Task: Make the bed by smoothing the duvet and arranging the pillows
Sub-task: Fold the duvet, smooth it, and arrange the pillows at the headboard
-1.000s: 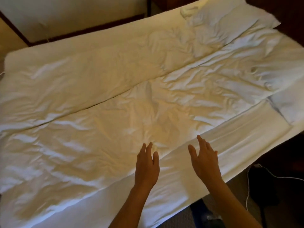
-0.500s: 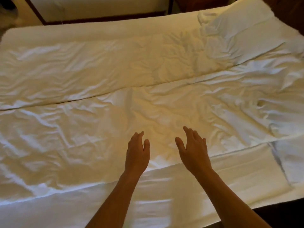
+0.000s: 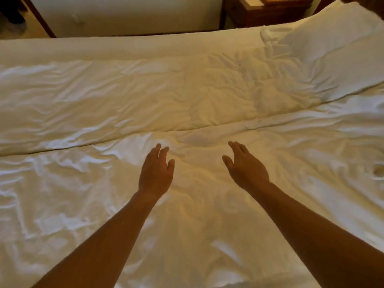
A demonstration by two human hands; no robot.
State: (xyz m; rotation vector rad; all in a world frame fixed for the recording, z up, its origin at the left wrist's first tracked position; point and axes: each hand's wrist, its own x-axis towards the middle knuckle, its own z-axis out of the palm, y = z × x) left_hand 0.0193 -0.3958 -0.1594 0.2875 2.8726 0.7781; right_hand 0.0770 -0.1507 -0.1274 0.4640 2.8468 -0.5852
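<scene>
Seemingly to press creases flat, the left hand (image 3: 156, 173) and right hand (image 3: 246, 169) reach over the near duvet (image 3: 207, 215) at centre, fingers straight and gripping nothing. Toward one o'clock a pillow (image 3: 340, 50) lies askew, likely awaiting arranging.
</scene>
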